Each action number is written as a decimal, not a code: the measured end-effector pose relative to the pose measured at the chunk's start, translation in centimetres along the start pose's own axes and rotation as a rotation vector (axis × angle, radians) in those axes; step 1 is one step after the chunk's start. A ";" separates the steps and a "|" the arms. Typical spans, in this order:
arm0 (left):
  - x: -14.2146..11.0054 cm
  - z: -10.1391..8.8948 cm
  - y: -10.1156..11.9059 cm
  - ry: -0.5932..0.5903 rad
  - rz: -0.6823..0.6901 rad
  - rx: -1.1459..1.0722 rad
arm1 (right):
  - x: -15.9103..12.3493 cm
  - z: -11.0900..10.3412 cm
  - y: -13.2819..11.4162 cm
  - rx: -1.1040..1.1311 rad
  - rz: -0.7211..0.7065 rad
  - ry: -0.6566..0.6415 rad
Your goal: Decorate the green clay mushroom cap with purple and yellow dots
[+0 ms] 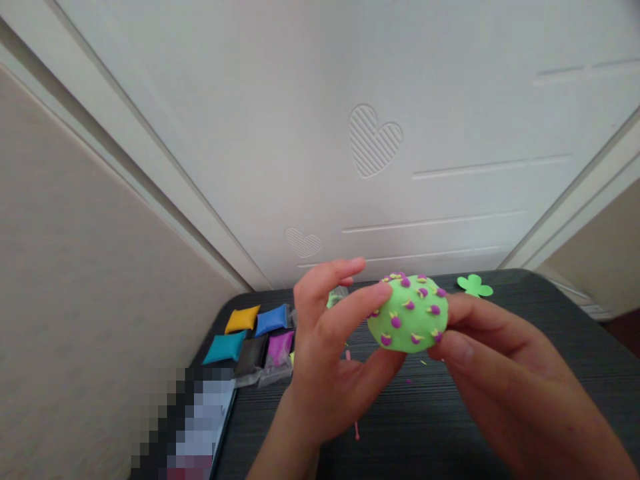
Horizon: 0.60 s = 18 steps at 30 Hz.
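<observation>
A light green clay piece (413,325), rounded and dotted with small purple balls that carry thin yellow bits, is held up over the dark table. My left hand (333,353) grips it from the left, index fingertip on top and thumb underneath, the other fingers raised. On its right edge, the thumb and index finger of my right hand (495,360) pinch close to a purple dot. Whether a tiny bit sits between those fingertips I cannot tell. Below, partly behind my left hand, lies a thin pink stick tool (357,432).
Clay packets stand at the left: yellow (243,319), blue (272,321), teal (225,347), black (251,355) and purple (279,349). A blurred-out screen (205,420) lies nearer. A green petal-shaped clay piece (475,286) is at the back right of the dark table (560,360). A white panel (430,207) rises behind.
</observation>
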<state>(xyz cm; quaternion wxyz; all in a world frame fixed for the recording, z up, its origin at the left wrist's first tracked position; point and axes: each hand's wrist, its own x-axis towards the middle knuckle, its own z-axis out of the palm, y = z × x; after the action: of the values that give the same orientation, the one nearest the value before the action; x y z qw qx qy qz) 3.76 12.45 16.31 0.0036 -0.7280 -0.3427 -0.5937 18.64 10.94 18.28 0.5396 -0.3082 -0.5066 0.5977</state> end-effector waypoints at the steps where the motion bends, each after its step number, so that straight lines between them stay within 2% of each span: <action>1: 0.0 0.0 0.0 0.002 0.009 0.019 | 0.0 0.0 0.0 -0.001 -0.001 0.003; 13: 0.0 -0.2 0.1 0.011 0.041 0.094 | -0.1 -0.1 0.1 0.011 0.005 -0.001; 18: 0.1 -0.3 0.2 0.032 0.094 0.146 | 0.0 0.0 0.1 0.032 -0.009 0.007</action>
<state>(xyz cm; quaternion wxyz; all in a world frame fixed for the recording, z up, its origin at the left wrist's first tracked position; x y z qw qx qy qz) 3.62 12.26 16.54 0.0898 -0.7316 -0.3506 -0.5778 18.58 10.98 18.20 0.5488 -0.2995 -0.4965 0.6021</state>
